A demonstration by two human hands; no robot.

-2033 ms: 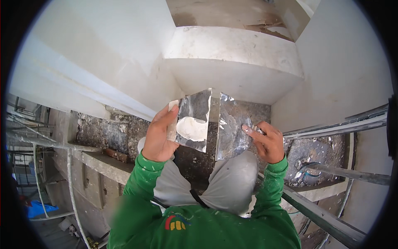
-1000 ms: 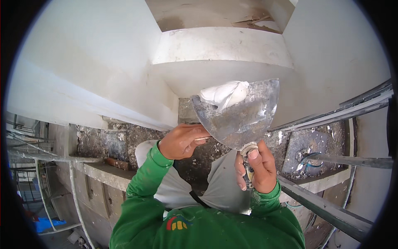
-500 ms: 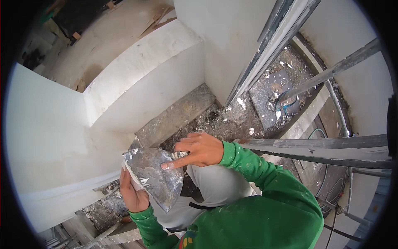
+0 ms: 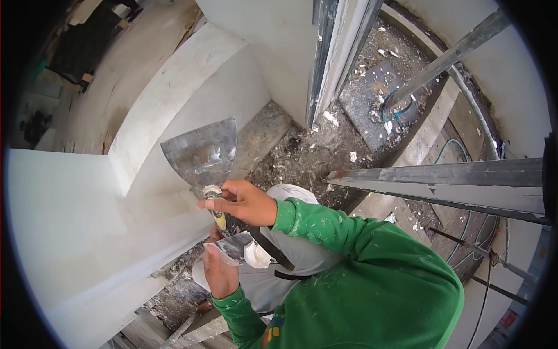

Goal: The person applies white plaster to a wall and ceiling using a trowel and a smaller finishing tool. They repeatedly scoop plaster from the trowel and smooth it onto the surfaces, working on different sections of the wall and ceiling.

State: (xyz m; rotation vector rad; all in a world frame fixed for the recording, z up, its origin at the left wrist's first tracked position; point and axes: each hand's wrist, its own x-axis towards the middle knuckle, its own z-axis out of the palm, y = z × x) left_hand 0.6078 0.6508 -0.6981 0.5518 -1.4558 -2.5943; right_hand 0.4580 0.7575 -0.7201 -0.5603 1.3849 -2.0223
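My right hand (image 4: 253, 203) is closed around the black and yellow handle of a broad putty knife (image 4: 203, 154). Its wide grey blade, smeared with a little white, points away from me in front of the low wall. Just below it, my left hand (image 4: 222, 276) grips a second flat metal blade, a putty knife by its look (image 4: 231, 246), whose handle is hidden. A lump of white putty (image 4: 257, 256) sits at that blade's right end. Both hands are close together over my knees.
A white wall (image 4: 75, 232) and a curved low ledge (image 4: 168, 81) stand at the left. Upright metal profiles (image 4: 340, 64) rise ahead, and a long metal bar (image 4: 442, 180) juts in from the right. Rubble and white flakes cover the ground (image 4: 296, 154) around a grey slab (image 4: 378, 96).
The broad putty knife has swung from pointing toward my left hand to pointing away from me. The second blade and its white putty have come into sight. The view has shifted a little.
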